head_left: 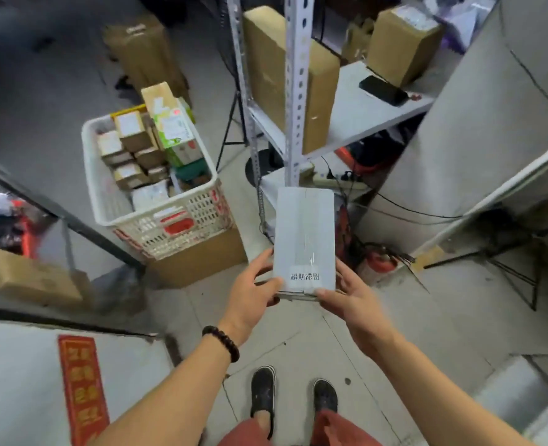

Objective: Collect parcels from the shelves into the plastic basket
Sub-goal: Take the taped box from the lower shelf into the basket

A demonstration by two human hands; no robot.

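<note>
A flat white parcel (304, 233) with a small printed label near its close end is held out in front of me at waist height. My left hand (254, 294) grips its near left corner, thumb on top. My right hand (353, 300) holds the near right corner, thumb along the bottom edge. To the left stands the white plastic basket (105, 201), resting on a cardboard box (198, 255) and filled with several small brown and green parcels. The metal shelf unit (298, 91) rises straight ahead, with a tall brown carton (266, 69) on it.
A black phone (383, 90) and another brown box (404, 43) lie on the shelf board. A power strip, cables and a red fire extinguisher (378, 262) clutter the floor under the shelf. A dark rail (57, 217) crosses at left; grey shelving stands at right.
</note>
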